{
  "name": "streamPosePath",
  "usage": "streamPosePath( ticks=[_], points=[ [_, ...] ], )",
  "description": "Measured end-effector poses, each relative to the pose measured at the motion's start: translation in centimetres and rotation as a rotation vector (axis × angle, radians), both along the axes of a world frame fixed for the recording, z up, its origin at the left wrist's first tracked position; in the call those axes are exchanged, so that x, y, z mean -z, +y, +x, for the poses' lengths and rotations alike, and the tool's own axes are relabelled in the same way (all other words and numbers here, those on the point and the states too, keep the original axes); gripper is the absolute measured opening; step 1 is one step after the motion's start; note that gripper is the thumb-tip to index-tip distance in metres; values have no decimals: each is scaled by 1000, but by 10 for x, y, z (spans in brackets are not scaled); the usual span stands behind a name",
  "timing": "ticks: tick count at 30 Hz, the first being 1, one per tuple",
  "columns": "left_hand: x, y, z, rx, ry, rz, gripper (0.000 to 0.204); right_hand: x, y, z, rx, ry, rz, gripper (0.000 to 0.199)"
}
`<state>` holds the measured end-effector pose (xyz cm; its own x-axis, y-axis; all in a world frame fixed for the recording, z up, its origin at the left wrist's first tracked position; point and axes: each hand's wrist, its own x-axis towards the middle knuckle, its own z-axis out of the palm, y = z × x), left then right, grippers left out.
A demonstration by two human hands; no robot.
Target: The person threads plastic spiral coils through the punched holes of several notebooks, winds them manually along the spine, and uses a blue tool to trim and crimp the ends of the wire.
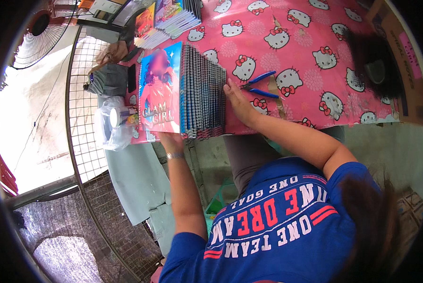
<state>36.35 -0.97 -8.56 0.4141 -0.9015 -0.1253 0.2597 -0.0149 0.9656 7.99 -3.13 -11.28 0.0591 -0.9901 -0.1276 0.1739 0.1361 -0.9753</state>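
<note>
A thick row of spiral notebooks (203, 89) stands at the table's near edge, its bindings packed side by side. The leftmost one shows a blue and pink cover (157, 106) with a pictured figure. My left hand (171, 139) reaches under the lower edge of that cover, and the notebook hides its fingers. Against the right end of the row rests my right hand (242, 104), fingers stretched out and palm facing the notebooks. Just beyond its fingertips lie pliers (263, 92) with blue handles, jaws toward the notebooks.
A pink patterned cloth (310, 80) covers the table, torn in places. More notebooks (171, 23) lie at the back left. Left of the row are a dark phone (132, 78), a grey cloth (108, 81) and a clear plastic bag (108, 127). A cardboard box (400, 56) stands at the right.
</note>
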Motion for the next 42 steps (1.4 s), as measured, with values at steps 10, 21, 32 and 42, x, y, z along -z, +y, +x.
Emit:
streamPosePath(
  ticks=[10, 21, 32, 42],
  points=[
    [0, -116, 33, -45, 41, 174, 67, -15, -25, 42, 97, -29, 127, 81],
    [-49, -76, 76, 4, 385, 81, 79, -94, -3, 49, 54, -53, -251, 73],
    [-162, -23, -33, 543, -223, -13, 71, -122, -14, 11, -272, 170, -199, 100],
    [-195, -27, -135, 397, -1504, -167, 67, 0, -2, -176, -469, 1395, -741, 74]
  ],
)
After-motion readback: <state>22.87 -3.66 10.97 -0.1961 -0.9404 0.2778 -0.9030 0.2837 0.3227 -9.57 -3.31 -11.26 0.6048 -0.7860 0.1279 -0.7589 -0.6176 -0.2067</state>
